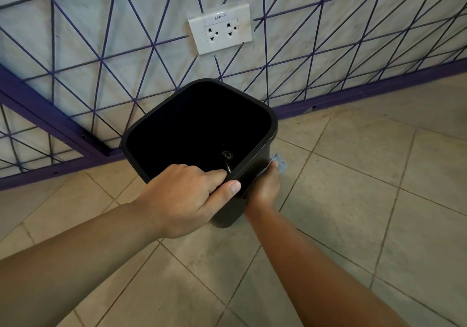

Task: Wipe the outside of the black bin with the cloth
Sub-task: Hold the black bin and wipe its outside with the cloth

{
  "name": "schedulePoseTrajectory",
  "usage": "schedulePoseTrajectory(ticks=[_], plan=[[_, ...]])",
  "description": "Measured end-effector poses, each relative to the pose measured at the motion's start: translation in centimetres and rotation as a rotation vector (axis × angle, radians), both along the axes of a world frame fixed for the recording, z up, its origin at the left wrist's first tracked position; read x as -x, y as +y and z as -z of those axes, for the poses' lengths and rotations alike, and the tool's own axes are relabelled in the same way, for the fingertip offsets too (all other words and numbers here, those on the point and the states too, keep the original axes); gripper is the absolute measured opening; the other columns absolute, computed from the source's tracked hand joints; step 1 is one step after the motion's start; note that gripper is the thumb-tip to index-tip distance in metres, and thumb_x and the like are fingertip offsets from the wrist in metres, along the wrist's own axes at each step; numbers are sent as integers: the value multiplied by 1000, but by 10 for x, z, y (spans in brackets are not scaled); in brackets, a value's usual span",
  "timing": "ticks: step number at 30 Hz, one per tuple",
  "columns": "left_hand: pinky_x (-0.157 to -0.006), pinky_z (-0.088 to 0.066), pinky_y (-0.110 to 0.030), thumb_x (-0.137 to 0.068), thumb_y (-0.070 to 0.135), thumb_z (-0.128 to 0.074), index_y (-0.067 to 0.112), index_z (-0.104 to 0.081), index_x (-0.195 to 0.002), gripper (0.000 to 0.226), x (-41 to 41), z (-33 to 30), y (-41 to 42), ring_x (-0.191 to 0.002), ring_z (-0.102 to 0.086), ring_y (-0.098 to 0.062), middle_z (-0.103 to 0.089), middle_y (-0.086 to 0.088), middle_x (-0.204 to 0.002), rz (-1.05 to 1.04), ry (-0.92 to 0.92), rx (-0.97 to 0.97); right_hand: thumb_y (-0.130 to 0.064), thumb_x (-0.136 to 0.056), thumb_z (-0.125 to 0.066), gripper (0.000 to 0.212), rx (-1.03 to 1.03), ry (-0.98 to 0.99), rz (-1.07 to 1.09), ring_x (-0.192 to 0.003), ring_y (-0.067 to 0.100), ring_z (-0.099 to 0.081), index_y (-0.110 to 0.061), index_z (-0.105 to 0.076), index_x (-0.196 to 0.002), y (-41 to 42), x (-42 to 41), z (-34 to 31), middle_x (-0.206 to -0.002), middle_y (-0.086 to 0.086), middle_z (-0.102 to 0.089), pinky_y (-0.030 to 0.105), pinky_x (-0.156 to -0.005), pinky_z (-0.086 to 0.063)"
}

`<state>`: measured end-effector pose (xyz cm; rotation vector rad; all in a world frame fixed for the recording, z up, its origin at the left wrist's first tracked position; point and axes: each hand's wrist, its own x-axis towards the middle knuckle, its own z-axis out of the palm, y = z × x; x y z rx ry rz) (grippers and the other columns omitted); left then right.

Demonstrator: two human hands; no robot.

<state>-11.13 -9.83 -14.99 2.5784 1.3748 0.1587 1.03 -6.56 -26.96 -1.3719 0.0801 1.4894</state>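
A black bin point(255, 114) with a square, rounded rim is held tilted above the floor, its dark inside facing me. My left hand point(184, 200) grips the near rim, fingers hooked inside and thumb across the outer edge. My right hand point(265, 187) presses a light blue cloth point(280, 163) flat against the bin's outer right wall, just below the rim. Only a small corner of the cloth shows past the fingers; the rest is hidden behind the hand and bin.
A wall with purple crossing lines stands behind the bin, with a white double power socket point(219, 29) above it. A purple skirting strip point(353, 94) runs along the wall's base. Beige floor tiles point(353, 213) spread under and to the right of my arms.
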Motion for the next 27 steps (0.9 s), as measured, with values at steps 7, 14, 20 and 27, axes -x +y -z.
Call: schedulePoseTrajectory(ticks=[7, 14, 20, 27], plan=[[-43, -25, -17, -100, 57, -23, 34, -27, -62, 45, 0, 0, 1, -41, -44, -16, -37, 6, -45, 36, 14, -40, -54, -115, -34, 65, -39, -41, 28, -158, 35, -44, -19, -35, -170, -1, 1, -2, -170, 16, -43, 59, -132, -35], [-44, -30, -23, -99, 58, -20, 32, -28, -62, 46, -1, 0, 2, -43, -46, -15, -41, 5, -47, 37, 22, -38, -58, -113, -34, 68, -32, -56, 47, -159, 34, -42, -21, -35, -170, -7, 12, -7, -172, 15, -41, 57, -130, -37], [-43, -33, -24, -100, 58, -21, 33, -29, -62, 46, 0, 0, 2, -42, -46, -15, -41, 4, -47, 42, 12, -32, -62, -111, -34, 73, -5, -11, 6, -160, 36, -42, -18, -39, -169, -1, 3, 0, -171, 16, -44, 60, -133, -34], [-41, -33, -23, -101, 56, -23, 35, -26, -62, 45, 1, 0, 3, -41, -46, -16, -41, 5, -46, 67, 20, -53, -58, -112, -36, 68, -19, -25, 21, -158, 35, -44, -21, -40, -169, 5, -4, -1, -172, 15, -43, 59, -133, -34]])
